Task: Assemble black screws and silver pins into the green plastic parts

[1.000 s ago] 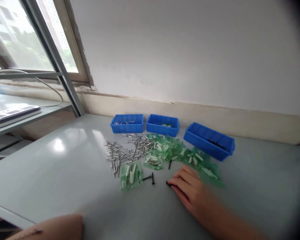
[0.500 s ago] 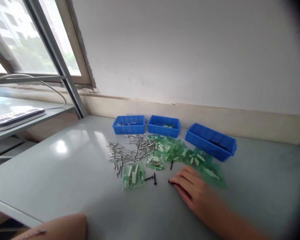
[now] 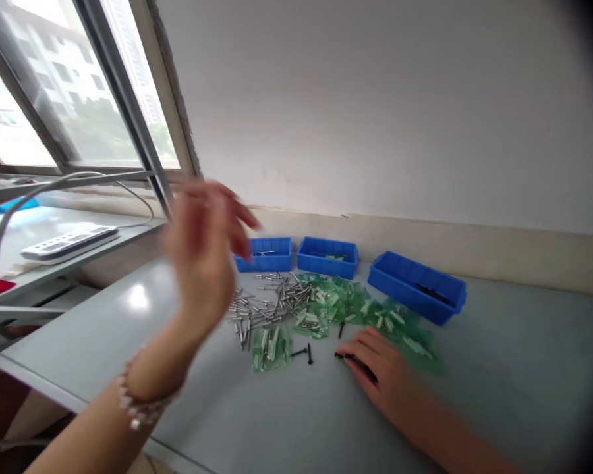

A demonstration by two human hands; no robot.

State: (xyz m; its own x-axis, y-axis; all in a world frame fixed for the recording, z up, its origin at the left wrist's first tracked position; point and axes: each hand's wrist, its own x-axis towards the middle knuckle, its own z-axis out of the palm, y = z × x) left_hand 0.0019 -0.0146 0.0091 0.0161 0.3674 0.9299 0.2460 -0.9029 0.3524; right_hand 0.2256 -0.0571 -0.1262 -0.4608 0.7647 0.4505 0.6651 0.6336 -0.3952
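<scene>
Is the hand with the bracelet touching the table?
No, the left hand with the bracelet is raised in the air, blurred, above the grey table.

Three bins (image 3: 327,257) stand in a row on the bench (image 3: 504,375), against the wall (image 3: 375,118). Loose rivets (image 3: 261,306) lie before the left bin; bags (image 3: 336,299) lie before the middle and right bins. A further bag (image 3: 271,349) lies before the rivets, with two screws (image 3: 309,353) just right of it. The right hand (image 3: 375,372) rests on the bench, fingertips at another screw (image 3: 348,356). The left hand (image 3: 202,257) is raised left of the rivets. A shelf (image 3: 128,230) bearing a power strip (image 3: 69,243) lies left of the bench, below the window (image 3: 79,85).
</scene>
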